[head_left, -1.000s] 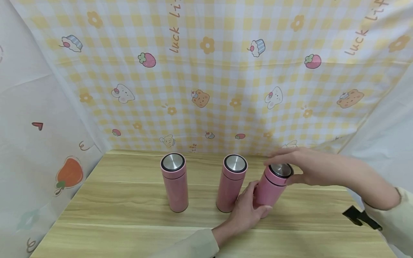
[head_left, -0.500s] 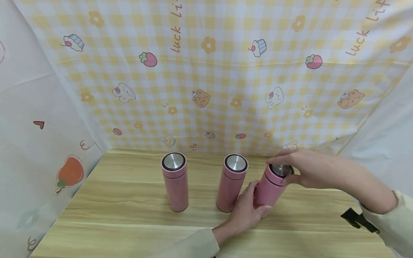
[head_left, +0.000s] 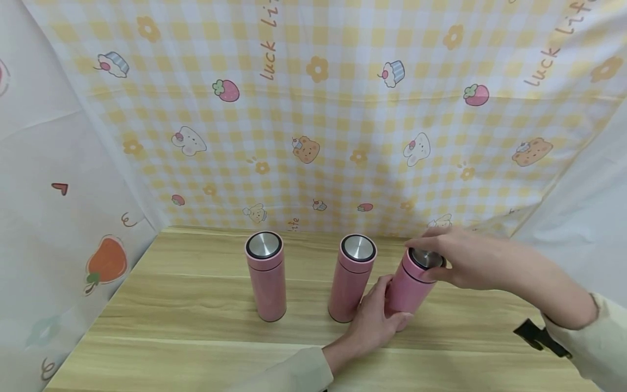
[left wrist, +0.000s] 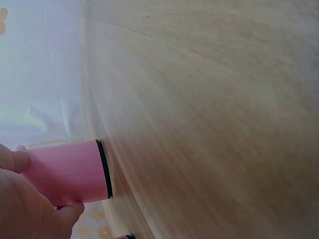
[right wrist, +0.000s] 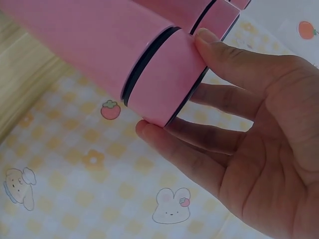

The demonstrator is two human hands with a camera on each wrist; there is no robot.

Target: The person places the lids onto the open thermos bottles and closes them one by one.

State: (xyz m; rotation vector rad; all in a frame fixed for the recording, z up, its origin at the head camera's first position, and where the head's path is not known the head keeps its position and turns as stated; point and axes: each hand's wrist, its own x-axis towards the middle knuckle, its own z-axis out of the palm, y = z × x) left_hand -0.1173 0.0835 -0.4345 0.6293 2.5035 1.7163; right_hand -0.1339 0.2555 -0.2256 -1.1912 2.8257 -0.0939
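Observation:
The rightmost pink thermos [head_left: 407, 289] stands on the wooden table [head_left: 186, 305]. Around its lower body my left hand [head_left: 373, 325] is wrapped, thumb on the near side. From the right, my right hand [head_left: 467, 258] grips the lid [right wrist: 167, 77] between thumb and fingertips, the palm apart from its top. A black ring separates lid and body in the right wrist view. In the left wrist view the thermos base [left wrist: 75, 172] shows close to the tabletop. The middle pink thermos [head_left: 349, 286] stands just left of my left hand, upright with its steel-topped lid on.
Another pink thermos [head_left: 268, 286] stands farther left, lid on. Behind the table hangs a yellow checked cloth [head_left: 338, 120]; white cloth [head_left: 73, 141] closes off the left side. A black strap [head_left: 541, 337] hangs from my right sleeve.
My right hand and forearm have turned slightly about the lid, the thumb shifting left along its near side. The left hand and the thermoses hold their places.

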